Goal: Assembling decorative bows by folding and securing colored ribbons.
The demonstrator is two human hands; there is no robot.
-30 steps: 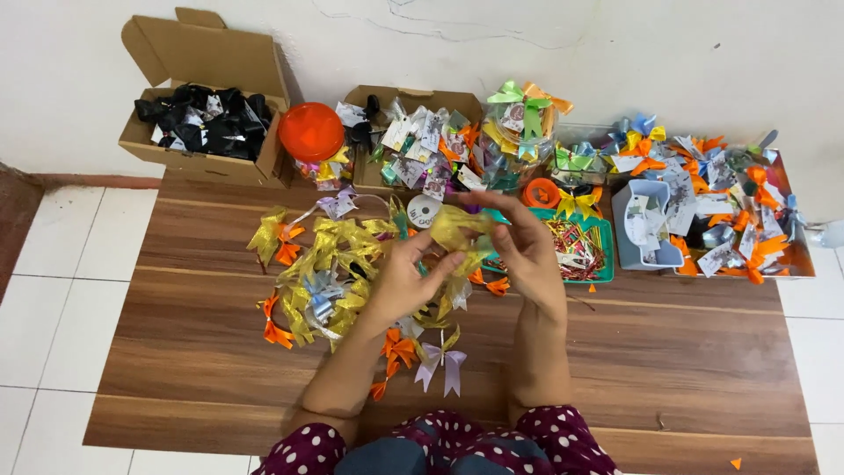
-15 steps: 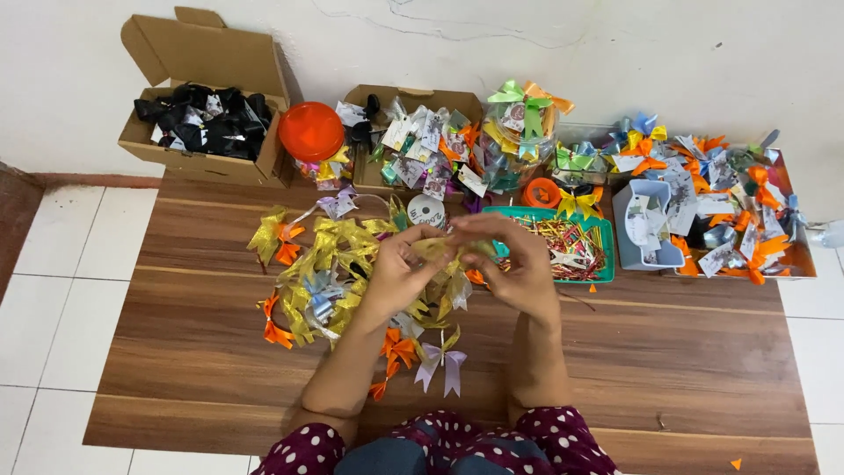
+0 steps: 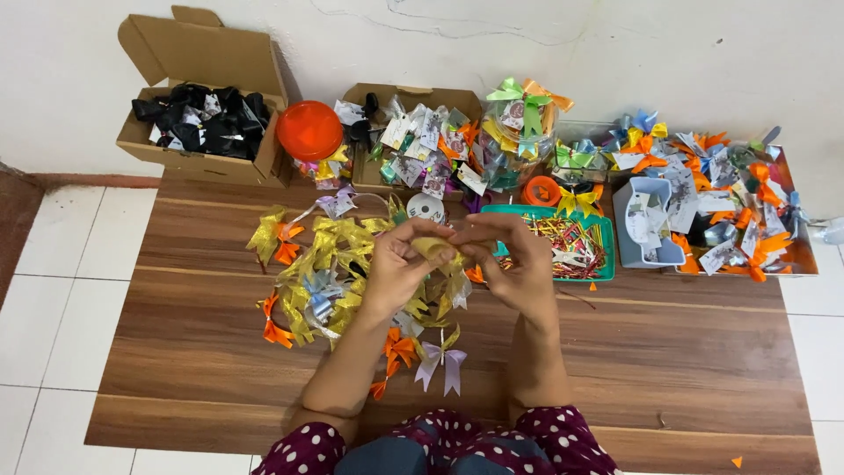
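the hands have drawn closer together over the last second: the right hand (image 3: 519,264), earlier reaching further back toward the green tray (image 3: 602,236), has come in to meet the left hand (image 3: 396,264), so the work has gone from fetching to shaping a piece between the fingers. both hands now pinch one gold ribbon (image 3: 437,248), which sits right between the two sets of fingertips, above the table (image 3: 686,352) and just in front of the tape roll (image 3: 426,208). the left grip is narrow, thumb and fingers closed on the ribbon's left end; the right grip is likewise closed on its right end. below and to the left lies the bow pile (image 3: 325,273), mostly gold with some orange and silver, and a lilac bow (image 3: 442,362) lies nearer the body. along the wall stand a box (image 3: 207,97) of black bows, an orange lid (image 3: 309,130), and more boxes of mixed bows
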